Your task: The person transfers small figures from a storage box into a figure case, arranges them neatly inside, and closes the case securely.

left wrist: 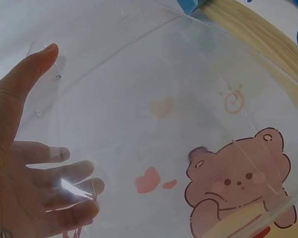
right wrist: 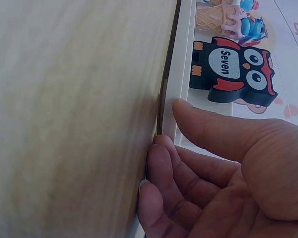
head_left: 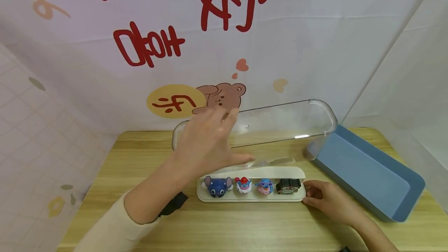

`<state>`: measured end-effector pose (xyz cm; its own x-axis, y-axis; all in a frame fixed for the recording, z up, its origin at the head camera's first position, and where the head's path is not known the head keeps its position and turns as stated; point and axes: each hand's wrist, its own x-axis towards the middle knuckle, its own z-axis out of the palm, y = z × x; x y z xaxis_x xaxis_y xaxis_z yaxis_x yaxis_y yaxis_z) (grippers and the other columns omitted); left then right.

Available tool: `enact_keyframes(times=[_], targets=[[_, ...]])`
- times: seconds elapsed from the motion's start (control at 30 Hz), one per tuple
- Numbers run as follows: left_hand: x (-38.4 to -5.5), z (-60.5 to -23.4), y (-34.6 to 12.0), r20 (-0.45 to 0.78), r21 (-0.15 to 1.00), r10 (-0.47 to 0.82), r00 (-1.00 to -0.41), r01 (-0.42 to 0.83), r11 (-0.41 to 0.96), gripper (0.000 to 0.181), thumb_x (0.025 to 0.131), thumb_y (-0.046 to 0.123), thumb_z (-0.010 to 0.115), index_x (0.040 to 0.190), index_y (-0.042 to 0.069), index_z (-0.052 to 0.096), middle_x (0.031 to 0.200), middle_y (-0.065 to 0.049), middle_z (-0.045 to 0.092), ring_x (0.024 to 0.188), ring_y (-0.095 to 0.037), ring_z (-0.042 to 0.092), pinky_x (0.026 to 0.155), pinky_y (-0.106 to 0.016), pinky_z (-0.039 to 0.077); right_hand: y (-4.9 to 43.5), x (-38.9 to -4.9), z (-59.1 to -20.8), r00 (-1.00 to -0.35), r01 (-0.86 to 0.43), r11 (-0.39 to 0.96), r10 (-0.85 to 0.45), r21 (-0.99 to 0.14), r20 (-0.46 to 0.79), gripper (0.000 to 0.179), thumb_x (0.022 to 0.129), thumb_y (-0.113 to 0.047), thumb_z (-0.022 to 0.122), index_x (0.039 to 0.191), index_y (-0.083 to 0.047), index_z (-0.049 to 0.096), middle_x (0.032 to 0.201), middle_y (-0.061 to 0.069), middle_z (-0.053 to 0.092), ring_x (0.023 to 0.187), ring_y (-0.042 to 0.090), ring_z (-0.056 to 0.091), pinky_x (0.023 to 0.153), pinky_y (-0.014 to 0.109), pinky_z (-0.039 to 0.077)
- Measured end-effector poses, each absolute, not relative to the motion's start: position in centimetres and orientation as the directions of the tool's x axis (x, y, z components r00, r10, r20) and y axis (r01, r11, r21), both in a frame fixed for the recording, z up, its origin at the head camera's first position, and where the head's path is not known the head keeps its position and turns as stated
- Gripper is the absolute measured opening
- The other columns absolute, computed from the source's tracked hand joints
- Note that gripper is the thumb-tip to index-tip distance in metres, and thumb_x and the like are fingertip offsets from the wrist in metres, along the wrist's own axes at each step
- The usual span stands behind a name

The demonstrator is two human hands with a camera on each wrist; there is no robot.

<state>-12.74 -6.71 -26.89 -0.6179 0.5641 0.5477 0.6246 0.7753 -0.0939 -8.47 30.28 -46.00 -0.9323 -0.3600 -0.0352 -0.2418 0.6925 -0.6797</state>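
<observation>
A long clear display cover (head_left: 280,127) stands behind a long white display base (head_left: 250,200), its rim facing up. My left hand (head_left: 206,143) is at the cover's left part, thumb and fingers spread wide; in the left wrist view the fingers (left wrist: 84,173) show through clear plastic. Contact there is hard to tell. My right hand (head_left: 327,197) pinches the base's right end, thumb (right wrist: 203,119) on the rim and fingers curled at its side. Along the base stand a blue big-eared figure (head_left: 217,186), two ice-cream figures (head_left: 243,186) and a black-and-red owl (right wrist: 233,69) marked "Seven".
A blue rectangular tray (head_left: 367,178) lies angled on the wooden table (head_left: 245,228) at the right, its left corner by the cover's right end. A printed white cloth (head_left: 297,49) hangs behind the table.
</observation>
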Motion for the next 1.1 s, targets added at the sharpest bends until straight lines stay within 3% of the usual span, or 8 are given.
enact_keyframes(times=[0.23, 0.53, 0.77, 1.1], targets=[[-12.5, -26.9, -6.0, 0.477, -0.098, 0.581, -0.660, 0.616, 0.781, 0.098, 0.070, 0.081, 0.077, 0.132, 0.006, 0.067, 0.112, -0.008, 0.070, 0.101, -0.025, 0.069, 0.078, -0.036, 0.061, 30.3, -8.5, -45.8, -0.934, -0.217, 0.695, -0.352, -0.686, -0.060, 0.040, 0.091, -0.014, 0.082, 0.121, 0.009, 0.067, 0.089, -0.008, 0.065, 0.079, -0.002, 0.059, 0.068, 0.022, 0.053], [-12.3, -27.2, -5.5, 0.383, -0.106, 0.600, -0.702, 0.612, 0.784, 0.101, 0.070, 0.084, 0.076, 0.135, 0.008, 0.067, 0.102, -0.006, 0.067, 0.088, -0.022, 0.066, 0.072, -0.035, 0.058, 30.3, -8.6, -46.0, -0.934, -0.216, 0.695, -0.352, -0.685, -0.062, 0.041, 0.091, -0.015, 0.082, 0.121, 0.008, 0.067, 0.089, -0.008, 0.065, 0.080, -0.002, 0.059, 0.069, 0.022, 0.053], [-12.2, -27.7, -5.1, 0.350, -0.124, 0.616, -0.706, 0.617, 0.777, 0.100, 0.070, 0.086, 0.073, 0.134, 0.008, 0.067, 0.099, -0.005, 0.067, 0.086, -0.021, 0.066, 0.073, -0.034, 0.058, 30.3, -8.6, -46.0, -0.932, -0.221, 0.694, -0.357, -0.685, -0.060, 0.041, 0.091, -0.015, 0.082, 0.122, 0.009, 0.066, 0.089, -0.008, 0.065, 0.080, -0.002, 0.059, 0.068, 0.023, 0.053], [-12.1, -28.5, -4.5, 0.335, -0.132, 0.630, -0.701, 0.627, 0.768, 0.101, 0.069, 0.084, 0.076, 0.136, 0.009, 0.066, 0.108, -0.005, 0.071, 0.091, -0.022, 0.068, 0.078, -0.036, 0.059, 30.4, -8.5, -45.7, -0.937, -0.198, 0.715, -0.339, -0.671, -0.084, 0.044, 0.092, -0.018, 0.082, 0.123, 0.010, 0.067, 0.088, -0.009, 0.065, 0.079, -0.002, 0.059, 0.069, 0.023, 0.053]])
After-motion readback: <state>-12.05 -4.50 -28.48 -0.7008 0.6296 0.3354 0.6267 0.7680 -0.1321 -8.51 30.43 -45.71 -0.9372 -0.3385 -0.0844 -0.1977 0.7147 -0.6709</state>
